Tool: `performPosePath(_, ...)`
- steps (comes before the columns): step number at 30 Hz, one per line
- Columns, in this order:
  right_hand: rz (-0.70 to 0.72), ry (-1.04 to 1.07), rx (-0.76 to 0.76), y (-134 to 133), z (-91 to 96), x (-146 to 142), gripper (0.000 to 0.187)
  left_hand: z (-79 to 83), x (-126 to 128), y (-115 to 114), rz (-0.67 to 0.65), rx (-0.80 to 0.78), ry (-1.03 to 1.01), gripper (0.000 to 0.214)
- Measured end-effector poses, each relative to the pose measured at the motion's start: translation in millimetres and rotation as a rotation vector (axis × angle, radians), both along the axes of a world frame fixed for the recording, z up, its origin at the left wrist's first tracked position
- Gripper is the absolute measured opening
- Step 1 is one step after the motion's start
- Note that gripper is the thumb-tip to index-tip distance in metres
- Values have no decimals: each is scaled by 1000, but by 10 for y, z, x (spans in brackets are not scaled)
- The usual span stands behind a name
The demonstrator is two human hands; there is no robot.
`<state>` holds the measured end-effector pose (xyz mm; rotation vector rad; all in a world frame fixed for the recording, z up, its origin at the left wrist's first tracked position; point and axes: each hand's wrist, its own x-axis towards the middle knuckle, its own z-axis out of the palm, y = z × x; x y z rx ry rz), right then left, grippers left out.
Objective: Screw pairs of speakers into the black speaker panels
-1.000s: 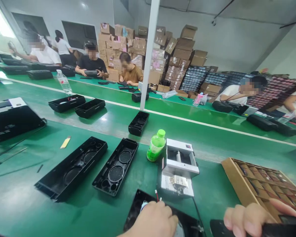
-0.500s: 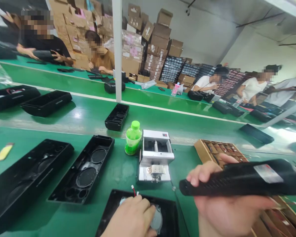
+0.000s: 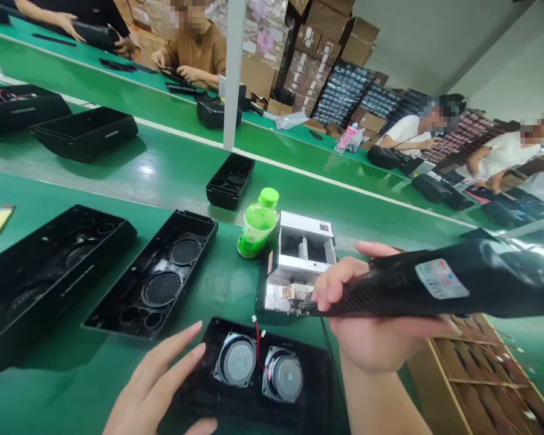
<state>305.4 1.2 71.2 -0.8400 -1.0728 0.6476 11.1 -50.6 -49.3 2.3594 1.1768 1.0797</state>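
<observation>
My right hand (image 3: 367,332) is wrapped round a black electric screwdriver (image 3: 390,284) with a sticker on its side. The tool's narrow end lies in front of the outlet of a white screw feeder (image 3: 299,266); whether they touch I cannot tell. My left hand (image 3: 158,380), fingers spread, is at the left edge of a black speaker housing (image 3: 312,386) and holds nothing. Two round speaker drivers (image 3: 238,360) sit in that housing, with a red wire (image 3: 257,338) ending in white plugs between them.
Black shells (image 3: 154,272) lie to the left. A green-capped bottle (image 3: 258,223) stands beside the feeder. At lower right is a divided cardboard box (image 3: 471,374) with wired parts. Another shell (image 3: 231,181) sits on the strip beyond. Co-workers (image 3: 199,48) work across the bench.
My left hand has let go of the drivers and moved left, fingers apart. My right hand has brought the screwdriver up and left to the feeder. The view has tilted down.
</observation>
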Motion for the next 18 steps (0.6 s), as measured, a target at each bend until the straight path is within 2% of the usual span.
performPosePath(5,-19,-5,-100,-38,5,-64,79,-64,47,-30,-25,-178,82,64)
performPosePath(7,-27,11,-127,-78,-2,-61,78,-59,55,-26,-42,-199,90,66)
performPosePath(9,-85,41,-82,-152,24,-34,78,-63,49,-25,-55,-194,97,66)
performPosePath(11,-138,49,-17,-271,91,-3,78,-75,42,-25,-62,-188,98,65)
performPosePath(13,-124,30,24,-432,173,-1,77,-85,41,-23,-68,-184,85,64)
performPosePath(15,-125,29,16,-614,236,-47,76,-87,45,-18,-78,-180,71,65)
performPosePath(18,-242,54,-48,-870,249,-157,69,-79,54,-10,-99,-186,73,66)
